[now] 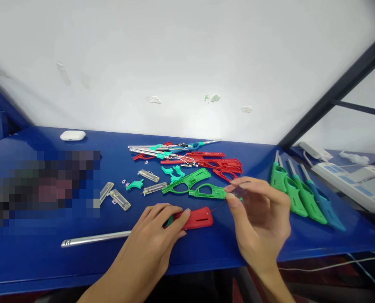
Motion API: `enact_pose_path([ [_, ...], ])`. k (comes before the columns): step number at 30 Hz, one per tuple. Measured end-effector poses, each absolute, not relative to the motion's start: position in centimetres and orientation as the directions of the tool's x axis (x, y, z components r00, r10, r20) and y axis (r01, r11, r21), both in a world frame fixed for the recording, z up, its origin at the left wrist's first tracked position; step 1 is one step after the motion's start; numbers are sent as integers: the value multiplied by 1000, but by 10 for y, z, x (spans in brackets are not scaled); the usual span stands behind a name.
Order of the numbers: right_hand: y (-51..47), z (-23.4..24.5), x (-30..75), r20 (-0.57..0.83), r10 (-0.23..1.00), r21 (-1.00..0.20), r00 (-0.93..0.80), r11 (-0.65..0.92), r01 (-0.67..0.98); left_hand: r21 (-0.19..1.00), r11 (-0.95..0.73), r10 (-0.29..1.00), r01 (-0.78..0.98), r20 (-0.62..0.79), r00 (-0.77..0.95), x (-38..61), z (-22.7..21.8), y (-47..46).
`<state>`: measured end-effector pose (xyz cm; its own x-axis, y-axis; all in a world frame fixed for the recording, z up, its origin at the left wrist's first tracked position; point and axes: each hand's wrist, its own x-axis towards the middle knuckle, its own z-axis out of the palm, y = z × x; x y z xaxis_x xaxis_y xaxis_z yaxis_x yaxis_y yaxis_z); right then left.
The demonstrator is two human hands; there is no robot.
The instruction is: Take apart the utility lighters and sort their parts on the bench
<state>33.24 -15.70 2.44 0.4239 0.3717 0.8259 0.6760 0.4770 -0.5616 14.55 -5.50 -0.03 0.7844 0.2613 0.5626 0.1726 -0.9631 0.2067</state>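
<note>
My left hand (157, 235) is closed over a long-nosed utility lighter with a red handle (203, 218), pressing it down on the blue table. Its silver metal tube (95, 238) points left, and a bit of green shows under my fingers. My right hand (263, 214) is raised to the right of the handle, thumb and fingertips together in a pinch. A thin dark strand (218, 206) runs from the handle's end up to these fingertips. What they pinch is mostly hidden. Just behind lie two green handle shells (206, 191).
Clear fuel tanks (119, 200) and teal triggers (135, 184) lie left of centre. Red shells (219, 163) and metal tubes with wires (156, 152) are heaped behind. Green lighters (296, 198) and a blue one (328, 210) lie at right, a white case (73, 135) at back left.
</note>
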Motion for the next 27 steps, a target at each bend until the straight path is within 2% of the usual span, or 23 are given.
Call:
enact_pose_path([
  [3, -159, 21, 331, 776, 464, -623, 428, 454, 637, 204, -964, 257, 169, 564, 785, 146, -1, -55],
  [5, -159, 21, 332, 771, 495, -623, 400, 460, 632, 204, -964, 258, 170, 562, 786, 146, -1, -55],
  [9, -157, 21, 333, 814, 444, -573, 375, 503, 647, 208, -963, 261, 172, 556, 789, 145, 0, -55],
  [15, -157, 19, 331, 740, 509, -662, 440, 434, 610, 235, -957, 275, 171, 540, 795, 145, -1, -55],
  [17, -157, 20, 332, 772, 490, -622, 405, 451, 640, 234, -958, 272, 168, 540, 797, 145, -2, -55],
  [19, -156, 20, 333, 827, 419, -551, 375, 475, 686, 222, -961, 261, 163, 549, 794, 145, -2, -55],
  [21, -156, 19, 334, 834, 392, -544, 388, 465, 699, 214, -963, 256, 161, 553, 793, 145, -2, -56],
  [24, -157, 17, 333, 767, 483, -628, 423, 428, 650, 214, -963, 257, 164, 544, 799, 146, -2, -56],
  [27, -158, 18, 332, 770, 512, -616, 381, 438, 655, 211, -963, 260, 169, 541, 800, 146, -2, -55],
])
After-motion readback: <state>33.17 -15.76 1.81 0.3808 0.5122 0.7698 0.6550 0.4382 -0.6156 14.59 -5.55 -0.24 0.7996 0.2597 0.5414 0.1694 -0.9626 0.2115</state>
